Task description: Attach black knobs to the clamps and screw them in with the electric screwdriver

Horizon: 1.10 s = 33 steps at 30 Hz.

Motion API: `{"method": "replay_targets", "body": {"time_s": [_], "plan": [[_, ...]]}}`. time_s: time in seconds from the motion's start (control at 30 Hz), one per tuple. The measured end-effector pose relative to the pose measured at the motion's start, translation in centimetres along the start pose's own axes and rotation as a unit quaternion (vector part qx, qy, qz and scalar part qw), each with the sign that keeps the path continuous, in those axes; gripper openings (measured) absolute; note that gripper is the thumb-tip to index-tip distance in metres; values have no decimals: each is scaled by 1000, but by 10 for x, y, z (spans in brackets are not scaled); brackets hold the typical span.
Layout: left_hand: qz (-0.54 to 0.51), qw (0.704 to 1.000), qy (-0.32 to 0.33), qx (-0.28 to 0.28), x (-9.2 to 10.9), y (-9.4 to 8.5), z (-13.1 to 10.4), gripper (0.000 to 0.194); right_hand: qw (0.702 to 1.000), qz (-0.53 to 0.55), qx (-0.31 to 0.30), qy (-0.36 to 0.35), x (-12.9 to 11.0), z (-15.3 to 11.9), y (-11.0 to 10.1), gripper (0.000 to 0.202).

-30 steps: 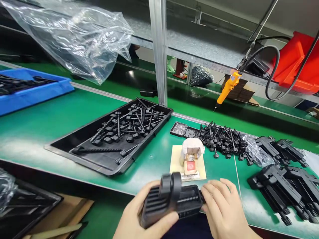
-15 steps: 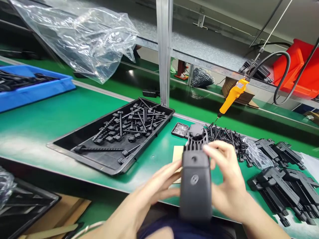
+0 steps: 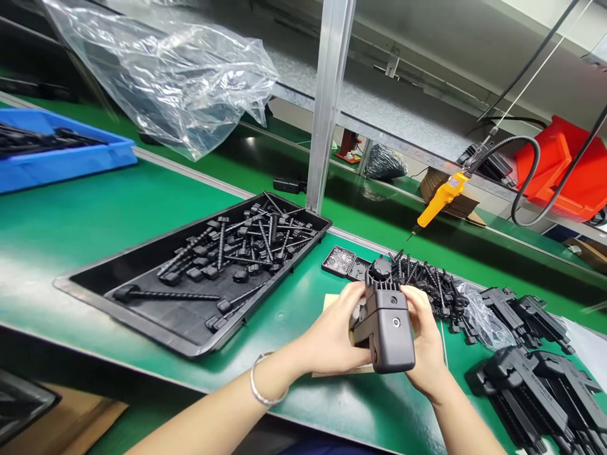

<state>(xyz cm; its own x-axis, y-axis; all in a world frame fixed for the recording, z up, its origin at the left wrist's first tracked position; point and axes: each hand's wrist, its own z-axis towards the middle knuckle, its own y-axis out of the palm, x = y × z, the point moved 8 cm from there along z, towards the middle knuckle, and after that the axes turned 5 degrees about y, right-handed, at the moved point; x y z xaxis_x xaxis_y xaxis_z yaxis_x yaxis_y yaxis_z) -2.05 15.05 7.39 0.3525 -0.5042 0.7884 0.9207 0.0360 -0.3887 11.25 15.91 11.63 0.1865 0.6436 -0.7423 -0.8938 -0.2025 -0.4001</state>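
Two hands, left hand [image 3: 332, 335] and right hand [image 3: 427, 344], grip one black plastic housing [image 3: 386, 322] from either side, fingers clamped on it, just above the green table [image 3: 95, 215]. One black tray [image 3: 156, 316] of bolts lies left; a heap of bolts [image 3: 427, 281] and stacked black parts [image 3: 531, 385] crowd the right. One yellow screwdriver [image 3: 439, 201] hangs behind. Bare table lies along the near edge.

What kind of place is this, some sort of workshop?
Most likely a factory assembly line. A long green bench carries a black tray of identical screw-like parts, a yellow power screwdriver hangs on a cable above it, and both hands hold one black plastic housing like those stacked at right.
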Motion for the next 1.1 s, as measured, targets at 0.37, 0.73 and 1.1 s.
{"method": "replay_targets", "body": {"time_s": [0.37,0.73,1.1], "plan": [[-65,986,155,9,18,16,23,30,994,13,-94,61,50,39,-37,25],[-163,974,152,42,0,14,8,41,940,-272,-203,-29,127,127,143,20],[-176,974,138,20,3,12,8,52,894,-340,-267,122,172,138,166,17]]}}
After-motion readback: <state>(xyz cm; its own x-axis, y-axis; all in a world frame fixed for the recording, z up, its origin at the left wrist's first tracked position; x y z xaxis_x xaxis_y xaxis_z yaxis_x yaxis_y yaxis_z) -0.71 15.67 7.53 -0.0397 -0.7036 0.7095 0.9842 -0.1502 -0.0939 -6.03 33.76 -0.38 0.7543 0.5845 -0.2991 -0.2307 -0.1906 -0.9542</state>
